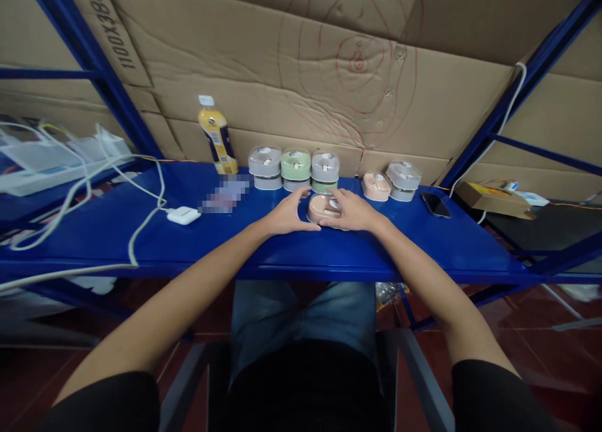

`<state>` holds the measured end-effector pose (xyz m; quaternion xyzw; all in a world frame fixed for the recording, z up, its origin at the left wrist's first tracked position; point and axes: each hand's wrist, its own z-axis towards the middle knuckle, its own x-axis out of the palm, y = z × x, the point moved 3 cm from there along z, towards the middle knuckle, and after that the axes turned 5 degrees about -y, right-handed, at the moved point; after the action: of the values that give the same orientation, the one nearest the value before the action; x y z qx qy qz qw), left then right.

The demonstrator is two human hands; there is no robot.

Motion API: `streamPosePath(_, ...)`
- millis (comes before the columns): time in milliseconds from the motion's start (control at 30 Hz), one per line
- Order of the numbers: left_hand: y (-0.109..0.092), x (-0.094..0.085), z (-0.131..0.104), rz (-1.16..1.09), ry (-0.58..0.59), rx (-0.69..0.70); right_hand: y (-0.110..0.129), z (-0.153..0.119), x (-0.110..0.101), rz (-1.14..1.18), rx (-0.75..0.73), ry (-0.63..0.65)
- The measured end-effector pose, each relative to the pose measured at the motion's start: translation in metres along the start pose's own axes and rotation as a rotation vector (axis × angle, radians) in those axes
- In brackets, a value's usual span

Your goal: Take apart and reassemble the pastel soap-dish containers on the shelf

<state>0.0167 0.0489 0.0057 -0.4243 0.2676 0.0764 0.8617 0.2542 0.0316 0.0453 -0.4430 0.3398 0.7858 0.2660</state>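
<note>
The pink case (318,208) is set on the blue table (301,250), just in front of the grey-over-green stack (325,167). Its right end is clasped by the right hand (353,211); its left end is flanked by the spread left hand (286,215), contact unclear. Left of that stack a yellow bottle (217,137) is seen; right of it, a phone (436,205).

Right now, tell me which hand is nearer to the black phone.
Right. The right hand is at the right side of the pink case, to the left of the phone; the left hand is farther off, beside the case's left side.
</note>
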Motion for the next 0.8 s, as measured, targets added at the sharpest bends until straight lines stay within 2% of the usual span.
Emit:
streamPosePath(100,-0.003,0.0,-0.001,-0.037,0.041,0.027,0.009,0.002,0.003,0.108,-0.062,-0.045)
streamPosePath(167,-0.005,-0.001,-0.002,-0.047,0.064,0.042,0.008,0.002,-0.002,0.214,-0.077,-0.129)
streamPosePath(300,-0.012,-0.002,-0.004,0.026,0.087,0.11,-0.015,0.0,-0.021,0.295,0.032,-0.345)
streamPosePath(367,-0.016,-0.001,-0.006,0.085,0.116,0.166,-0.03,-0.004,-0.028,0.29,0.098,-0.406)
streamPosePath(467,-0.02,0.0,-0.009,0.146,0.164,0.203,-0.048,-0.008,-0.031,0.284,0.166,-0.425)
streamPosePath(600,-0.022,-0.003,-0.01,0.16,0.16,0.203,-0.054,-0.008,-0.027,0.258,0.182,-0.412)
streamPosePath(800,0.0,-0.021,-0.002,0.182,0.02,0.048,-0.054,-0.007,-0.028,0.177,0.21,-0.365)
